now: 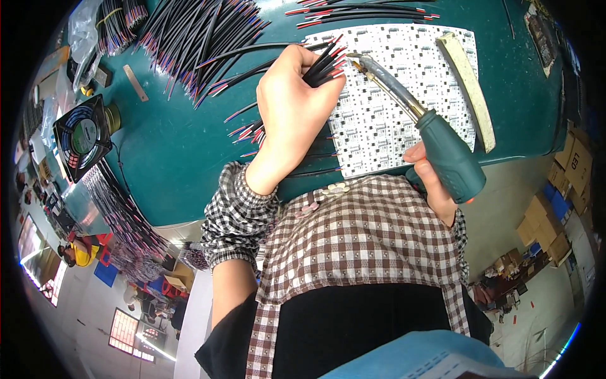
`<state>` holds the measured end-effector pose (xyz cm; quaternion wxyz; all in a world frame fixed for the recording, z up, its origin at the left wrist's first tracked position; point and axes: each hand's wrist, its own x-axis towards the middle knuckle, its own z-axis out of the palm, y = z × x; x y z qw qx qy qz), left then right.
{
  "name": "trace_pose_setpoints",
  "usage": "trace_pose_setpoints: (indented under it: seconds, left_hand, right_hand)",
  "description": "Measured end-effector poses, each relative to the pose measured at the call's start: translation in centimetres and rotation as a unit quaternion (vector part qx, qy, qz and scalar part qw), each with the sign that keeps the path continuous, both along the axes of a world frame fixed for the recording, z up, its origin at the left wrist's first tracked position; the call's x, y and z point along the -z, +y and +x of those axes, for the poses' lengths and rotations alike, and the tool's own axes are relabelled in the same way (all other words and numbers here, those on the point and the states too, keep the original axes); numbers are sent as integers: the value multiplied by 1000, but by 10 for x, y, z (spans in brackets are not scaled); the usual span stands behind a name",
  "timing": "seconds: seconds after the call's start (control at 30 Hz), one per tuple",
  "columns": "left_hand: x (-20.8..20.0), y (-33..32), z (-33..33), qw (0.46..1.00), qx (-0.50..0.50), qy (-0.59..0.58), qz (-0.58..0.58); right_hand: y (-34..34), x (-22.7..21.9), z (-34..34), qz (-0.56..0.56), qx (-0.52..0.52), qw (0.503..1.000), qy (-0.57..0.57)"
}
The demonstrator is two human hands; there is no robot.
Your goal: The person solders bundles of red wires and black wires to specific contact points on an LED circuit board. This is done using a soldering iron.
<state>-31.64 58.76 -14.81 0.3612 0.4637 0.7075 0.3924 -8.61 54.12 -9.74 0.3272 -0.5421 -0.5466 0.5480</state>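
Observation:
My left hand [291, 104] is closed around a small bunch of black cables [326, 68] whose stripped ends show red and white. It rests over the left edge of a white panel of circuit boards [372, 136]. My right hand [434, 186] grips a soldering iron [449, 155] by its green handle. The iron's metal shaft slants up and left across the panel, and its tip is close to the ends of the bunch; whether they touch I cannot tell. More cables [254, 131] lie under and beside my left wrist.
A big heap of black cables [199, 41] covers the far left of the green table [167, 148]. Other cables [363, 12] lie beyond the panel. A pale curved strip [468, 88] sits on the panel's right side. At the left stands a small black fan [82, 139]. Cardboard boxes [546, 221] are at the right.

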Motion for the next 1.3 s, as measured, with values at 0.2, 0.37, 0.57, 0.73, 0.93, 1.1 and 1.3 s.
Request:
trace_pose_setpoints:
  seconds: [0.2, 0.37, 0.57, 0.73, 0.93, 1.1, 1.3]
  left_hand:
    - [1, 2, -2, 1000, 9, 4, -10]
    - [1, 4, -1, 1000, 9, -6, -26]
    - [0, 2, -1, 1000, 13, 0, -22]
    - [-6, -1, -1, 999, 10, -8, -38]
    - [4, 9, -2, 1000, 13, -10, -26]
    - [12, 36, -1, 999, 25, -17, -33]
    - [13, 40, 1, 991, 64, -99, -55]
  right_hand:
    - [2, 2, 1, 7, -2, 1000, -25]
    - [3, 2, 3, -5, 6, 1000, -14]
    - [-2, -5, 8, -56, -42, 997, -20]
    - [-9, 2, 9, 7, -31, 997, -69]
    - [1, 5, 4, -13, 27, 999, 31]
    - [27, 13, 9, -8, 0, 1000, 24]
    - [31, 3, 17, -62, 18, 998, 7]
